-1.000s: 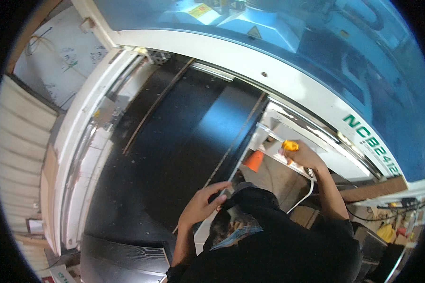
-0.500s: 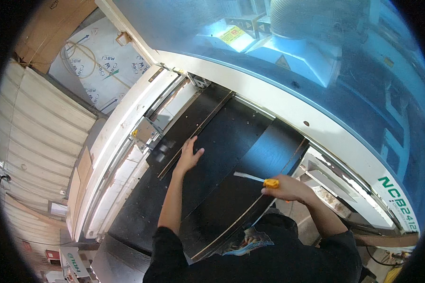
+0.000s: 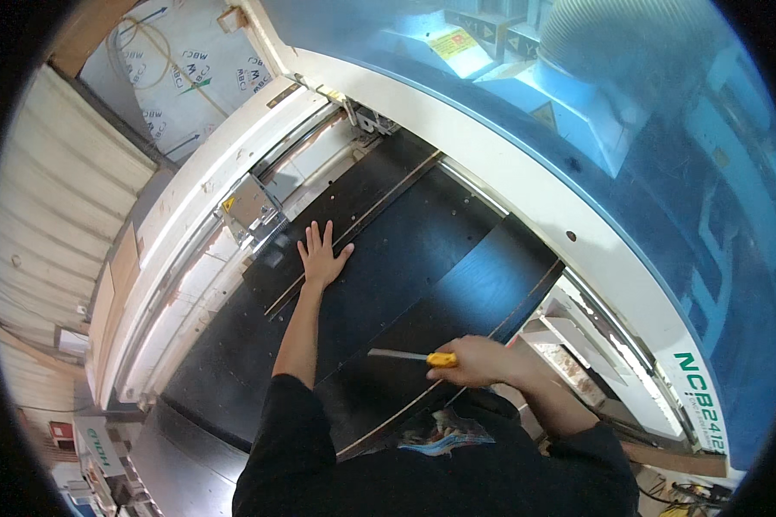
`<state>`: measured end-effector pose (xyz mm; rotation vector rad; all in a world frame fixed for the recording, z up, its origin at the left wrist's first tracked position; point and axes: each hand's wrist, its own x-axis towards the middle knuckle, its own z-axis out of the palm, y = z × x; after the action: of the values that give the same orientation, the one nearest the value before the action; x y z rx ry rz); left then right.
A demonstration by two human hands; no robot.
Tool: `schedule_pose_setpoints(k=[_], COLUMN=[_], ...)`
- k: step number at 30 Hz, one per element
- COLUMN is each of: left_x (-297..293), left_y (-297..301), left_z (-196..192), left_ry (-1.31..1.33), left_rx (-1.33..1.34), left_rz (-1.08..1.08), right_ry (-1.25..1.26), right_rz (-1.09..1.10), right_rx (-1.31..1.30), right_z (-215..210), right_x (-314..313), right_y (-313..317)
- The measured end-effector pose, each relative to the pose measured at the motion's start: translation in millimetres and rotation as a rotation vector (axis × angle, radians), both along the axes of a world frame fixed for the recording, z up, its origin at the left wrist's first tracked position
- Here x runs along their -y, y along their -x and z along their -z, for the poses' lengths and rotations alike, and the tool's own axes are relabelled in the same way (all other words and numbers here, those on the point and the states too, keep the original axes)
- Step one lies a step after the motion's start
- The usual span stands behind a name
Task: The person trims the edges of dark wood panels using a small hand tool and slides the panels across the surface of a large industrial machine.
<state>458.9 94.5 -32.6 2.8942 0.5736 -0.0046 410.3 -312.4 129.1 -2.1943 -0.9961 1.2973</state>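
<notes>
My left hand [image 3: 321,261] lies with its fingers spread on a narrow dark board [image 3: 353,207], near that board's light edge strip. My right hand [image 3: 478,360] is wrapped round the yellow handle of a flat-bladed tool [image 3: 397,354]. Its long pale blade points left, over a wide black panel [image 3: 379,332]; whether it touches the panel I cannot tell. The narrow board lies along the left part of the black surface, and another dark board [image 3: 483,276] with a bluish shine lies to the right.
A white machine beam [image 3: 491,146] crosses behind the boards, under a see-through blue cover [image 3: 655,164]. On the left rail sits a metal clamp block [image 3: 254,211]. A white frame [image 3: 578,345] with dusty debris is at the right. Corrugated metal sheeting [image 3: 69,198] stands far left.
My left hand has opened wider and settled flat on the narrow board. The flat-bladed tool has come left and nearer to me in my right hand. The whole view has shifted a little.
</notes>
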Motion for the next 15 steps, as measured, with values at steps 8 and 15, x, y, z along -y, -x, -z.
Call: schedule_pose_setpoints(k=[8, 15], left_x=[11.1, -0.2], left_y=[136.6, 222.6], left_z=[-11.5, -18.0], left_ry=[0.095, 0.126], left_rx=[0.033, 0.007], left_rz=[0.083, 0.042], right_ry=[-0.005, -0.037], right_rz=[0.308, 0.968], right_rx=[0.229, 0.816], right_z=[34.0, 89.2], right_x=[-1.3, 174.7], right_y=[-14.2, -71.2])
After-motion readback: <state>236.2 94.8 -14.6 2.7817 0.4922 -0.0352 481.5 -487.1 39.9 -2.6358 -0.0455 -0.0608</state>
